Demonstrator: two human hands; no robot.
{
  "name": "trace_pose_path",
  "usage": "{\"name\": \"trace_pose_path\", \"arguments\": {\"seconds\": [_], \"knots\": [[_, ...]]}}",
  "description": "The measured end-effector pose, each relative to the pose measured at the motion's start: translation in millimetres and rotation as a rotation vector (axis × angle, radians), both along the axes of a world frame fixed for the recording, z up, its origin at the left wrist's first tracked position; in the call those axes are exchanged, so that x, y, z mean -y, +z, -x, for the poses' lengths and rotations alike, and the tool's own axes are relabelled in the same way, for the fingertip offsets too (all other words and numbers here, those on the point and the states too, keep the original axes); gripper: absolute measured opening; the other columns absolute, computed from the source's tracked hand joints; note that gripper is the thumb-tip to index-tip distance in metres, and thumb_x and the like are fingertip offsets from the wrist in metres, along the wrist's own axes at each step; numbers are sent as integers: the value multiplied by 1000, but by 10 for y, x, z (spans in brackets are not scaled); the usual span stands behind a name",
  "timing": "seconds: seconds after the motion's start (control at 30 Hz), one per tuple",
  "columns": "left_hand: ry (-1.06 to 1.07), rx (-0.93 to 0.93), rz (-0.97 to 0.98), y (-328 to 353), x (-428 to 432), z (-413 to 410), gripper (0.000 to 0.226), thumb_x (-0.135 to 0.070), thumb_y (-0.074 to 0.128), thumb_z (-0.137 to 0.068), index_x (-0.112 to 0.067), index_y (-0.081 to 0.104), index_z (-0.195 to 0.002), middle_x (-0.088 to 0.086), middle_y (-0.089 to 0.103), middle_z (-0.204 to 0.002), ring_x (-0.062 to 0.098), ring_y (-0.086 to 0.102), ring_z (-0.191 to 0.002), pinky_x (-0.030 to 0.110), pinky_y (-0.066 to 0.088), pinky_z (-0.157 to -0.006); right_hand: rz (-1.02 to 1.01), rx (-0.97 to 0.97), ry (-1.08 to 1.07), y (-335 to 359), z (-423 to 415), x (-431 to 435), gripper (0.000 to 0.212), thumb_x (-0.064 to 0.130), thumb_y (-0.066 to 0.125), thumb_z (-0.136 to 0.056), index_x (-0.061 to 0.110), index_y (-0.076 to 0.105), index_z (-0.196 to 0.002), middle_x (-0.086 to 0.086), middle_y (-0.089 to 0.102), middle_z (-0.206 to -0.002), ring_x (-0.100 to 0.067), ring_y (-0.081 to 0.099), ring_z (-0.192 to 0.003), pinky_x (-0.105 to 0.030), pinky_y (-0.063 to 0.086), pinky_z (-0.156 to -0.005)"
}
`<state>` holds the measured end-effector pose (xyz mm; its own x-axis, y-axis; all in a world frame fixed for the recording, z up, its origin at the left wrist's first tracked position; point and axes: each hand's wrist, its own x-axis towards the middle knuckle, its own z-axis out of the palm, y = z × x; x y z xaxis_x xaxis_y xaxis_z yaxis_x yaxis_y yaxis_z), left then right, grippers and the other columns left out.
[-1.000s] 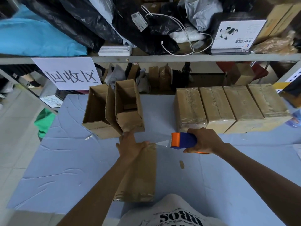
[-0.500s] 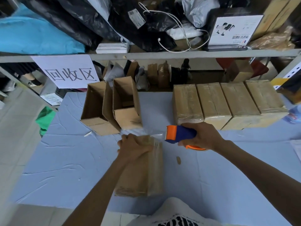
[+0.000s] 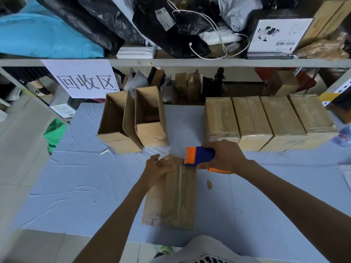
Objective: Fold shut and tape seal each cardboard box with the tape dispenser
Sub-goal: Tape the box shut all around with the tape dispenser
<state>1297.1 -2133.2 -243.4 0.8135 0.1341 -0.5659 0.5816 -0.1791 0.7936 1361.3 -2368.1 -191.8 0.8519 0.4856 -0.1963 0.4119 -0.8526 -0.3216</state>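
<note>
A closed cardboard box (image 3: 171, 198) lies lengthwise on the blue table cover (image 3: 79, 179) in front of me, with clear tape along its top seam. My left hand (image 3: 157, 168) rests on the box's far left end, fingers pressing a loose strip of clear tape. My right hand (image 3: 226, 156) grips the blue and orange tape dispenser (image 3: 199, 155), whose blade sits at the box's far right corner. Two open boxes (image 3: 133, 120) stand behind to the left. Several taped boxes (image 3: 266, 122) line the back right.
A metal shelf (image 3: 171, 62) crosses overhead, loaded with black bags, cables and a white printed box. A paper sign (image 3: 83, 78) hangs from it at the left. Small parcels sit behind the table under the shelf. A green cloth (image 3: 55, 133) lies beyond the table's left edge.
The box has been turned so its taped seam faces up. The dispenser has moved down to the box's far end, and my left hand has opened over the tape strip.
</note>
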Motion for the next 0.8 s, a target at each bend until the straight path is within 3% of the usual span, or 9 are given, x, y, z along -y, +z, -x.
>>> {"name": "trace_pose_path", "arguments": {"seconds": [0.07,0.13,0.3,0.37,0.47,0.53,0.6,0.67,0.8], "knots": [[43,1,-6,34,-81,20,101,-29,82,-63,-15,26,-145,2,33,-141,25,40,-130,34,43,-100,19,2,1,40,-6,-117,72,70,65,-68,28,53,-125,5,64,-115,-15,59,-103,-25,45,-82],[62,63,-93,94,-154,44,101,-33,79,-59,-19,27,-144,5,30,-144,26,38,-131,35,45,-99,24,16,4,96,0,-239,70,69,66,-68,26,56,-122,5,65,-112,-15,60,-99,-27,47,-82],[-12,276,-578,251,-78,175,61,-29,71,-82,-17,40,-133,3,41,-131,21,48,-121,36,50,-92,-1,28,-9,138,1,-538,55,72,66,-64,30,62,-99,7,66,-91,-10,57,-76,-27,48,-69],[-176,257,-774,203,65,184,73,-43,67,-82,-18,33,-142,7,35,-137,22,44,-123,37,48,-93,17,37,-7,148,2,-640,56,72,66,-64,28,63,-98,6,67,-89,-10,57,-75,-26,46,-67],[-146,94,-749,128,246,189,113,-88,45,-63,-8,34,-142,17,32,-141,32,36,-131,43,33,-106,38,46,-19,171,22,-725,61,71,66,-66,26,62,-107,5,66,-98,-10,56,-80,-24,41,-67],[-158,155,-919,44,276,254,112,-76,61,-62,-13,23,-147,12,21,-150,31,24,-137,45,24,-112,18,41,-35,172,36,-736,63,70,66,-66,26,61,-109,4,65,-102,-10,52,-79,-23,38,-66],[-178,256,-1067,-26,229,306,96,-66,57,-75,-19,18,-149,10,22,-152,29,27,-137,44,30,-109,-9,30,-40,164,53,-741,63,71,65,-67,25,61,-110,4,65,-103,-10,53,-81,-23,38,-67],[-164,269,-1067,-48,171,297,83,-65,44,-83,-20,20,-148,10,25,-151,29,31,-135,44,35,-103,-36,4,-41,136,57,-732,64,71,65,-68,25,60,-113,4,64,-106,-12,55,-86,-23,38,-70],[-234,196,-1121,-43,112,284,90,-65,51,-82,-20,14,-150,14,18,-153,33,31,-134,46,36,-98,-92,-77,-69,65,48,-600,62,73,65,-66,28,61,-109,5,64,-101,-12,57,-86,-25,42,-70]]}}
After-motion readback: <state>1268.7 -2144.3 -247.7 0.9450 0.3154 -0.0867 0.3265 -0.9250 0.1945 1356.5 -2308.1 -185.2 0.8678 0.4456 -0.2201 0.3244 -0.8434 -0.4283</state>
